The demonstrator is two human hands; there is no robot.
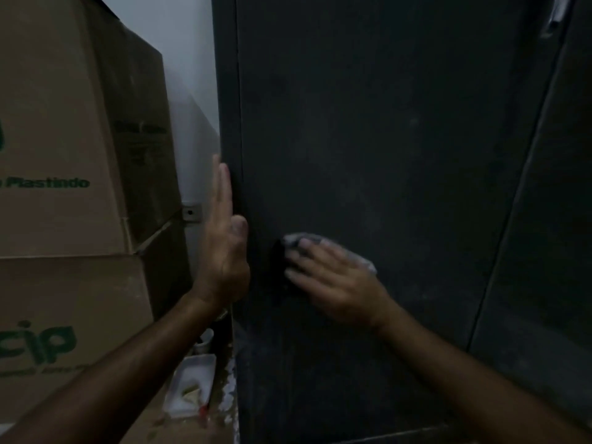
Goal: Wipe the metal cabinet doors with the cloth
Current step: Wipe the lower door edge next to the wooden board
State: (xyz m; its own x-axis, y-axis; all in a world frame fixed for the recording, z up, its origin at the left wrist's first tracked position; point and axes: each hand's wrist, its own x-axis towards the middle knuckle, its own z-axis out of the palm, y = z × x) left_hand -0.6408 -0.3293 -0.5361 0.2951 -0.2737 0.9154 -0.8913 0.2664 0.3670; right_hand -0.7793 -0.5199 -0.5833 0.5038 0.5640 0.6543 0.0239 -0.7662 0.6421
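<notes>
A dark metal cabinet door [384, 139] fills the middle and right of the head view. My right hand [333, 280] lies flat on the door's lower left part and presses a pale crumpled cloth [362, 259] against it; most of the cloth is hidden under the palm and fingers. My left hand [224, 238] rests flat, fingers straight and together, against the cabinet's left edge, holding nothing. A second door [551, 219] stands to the right, with a shiny handle [555, 17] at the top.
Stacked cardboard boxes [64, 187] with green print stand close on the left. A pale wall [192, 91] shows in the narrow gap behind them. On the floor in that gap lie a white tray [192, 386] and a small cup [205, 341].
</notes>
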